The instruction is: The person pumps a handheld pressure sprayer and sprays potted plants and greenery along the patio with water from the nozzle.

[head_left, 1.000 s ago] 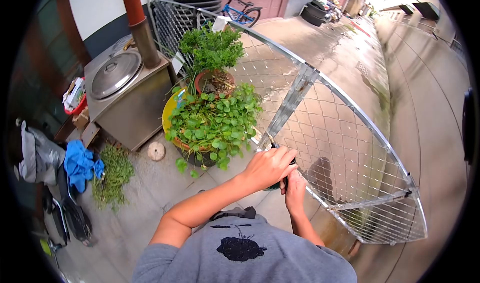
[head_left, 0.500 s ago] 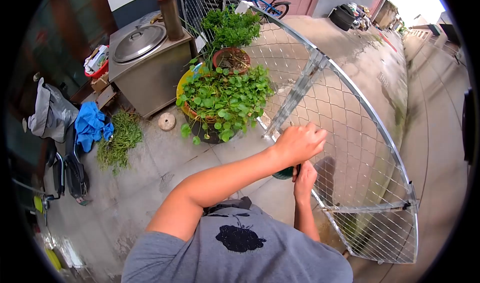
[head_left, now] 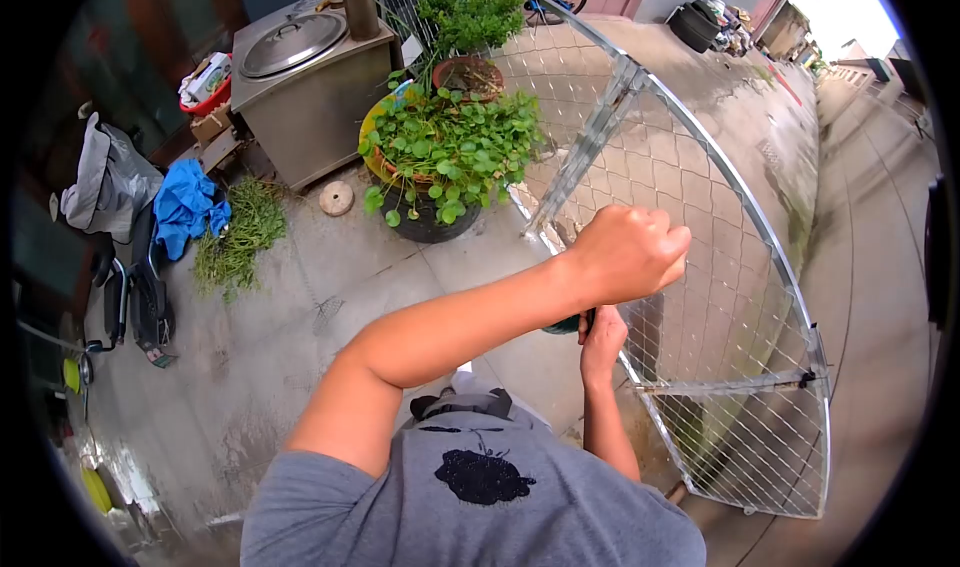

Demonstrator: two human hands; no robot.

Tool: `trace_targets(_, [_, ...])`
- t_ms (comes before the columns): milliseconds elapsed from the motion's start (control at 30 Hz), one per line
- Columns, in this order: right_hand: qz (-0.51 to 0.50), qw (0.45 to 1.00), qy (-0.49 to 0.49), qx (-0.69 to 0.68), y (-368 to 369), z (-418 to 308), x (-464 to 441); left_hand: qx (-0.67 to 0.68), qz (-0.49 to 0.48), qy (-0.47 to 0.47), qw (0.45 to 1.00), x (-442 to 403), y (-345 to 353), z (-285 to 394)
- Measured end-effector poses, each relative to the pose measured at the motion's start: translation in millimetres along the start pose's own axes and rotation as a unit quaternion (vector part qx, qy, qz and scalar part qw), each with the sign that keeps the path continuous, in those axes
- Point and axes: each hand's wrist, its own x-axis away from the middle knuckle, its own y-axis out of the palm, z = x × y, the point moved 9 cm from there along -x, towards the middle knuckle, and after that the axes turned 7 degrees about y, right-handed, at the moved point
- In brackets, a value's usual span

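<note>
My left hand (head_left: pixel 632 255) is closed in a fist, raised in front of the wire mesh fence (head_left: pixel 690 187). Whatever its fingers may hold is hidden from this angle. Just below it, my right hand (head_left: pixel 603 339) is closed on a dark green object (head_left: pixel 566 325) with a black edge. Most of that object is covered by my left forearm and wrist, so its kind cannot be made out. Both hands are close to the fence's metal frame, in front of my body.
A potted leafy plant (head_left: pixel 450 147) stands beside the fence, with another potted plant (head_left: pixel 468 22) behind it. Farther left are a steel stove with a lidded pot (head_left: pixel 295 47), a round stone (head_left: pixel 336 199), cut greens (head_left: pixel 240 237), a blue cloth (head_left: pixel 187 207) and a scooter (head_left: pixel 145 307).
My left fist has moved up and to the right, farther from my right hand. My right hand stays around the green object, and the view has shifted slightly.
</note>
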Motion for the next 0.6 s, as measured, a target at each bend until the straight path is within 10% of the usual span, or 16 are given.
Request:
trace_targets(367, [-0.035,0.996,0.067,-0.055,-8,7,2,-0.004,-0.11,-0.034,0.993,57,70,-8])
trace_targets(600, [-0.02,0.997,0.062,-0.036,-28,11,-31,-0.015,0.017,-0.017,1.0,-10,48,-7])
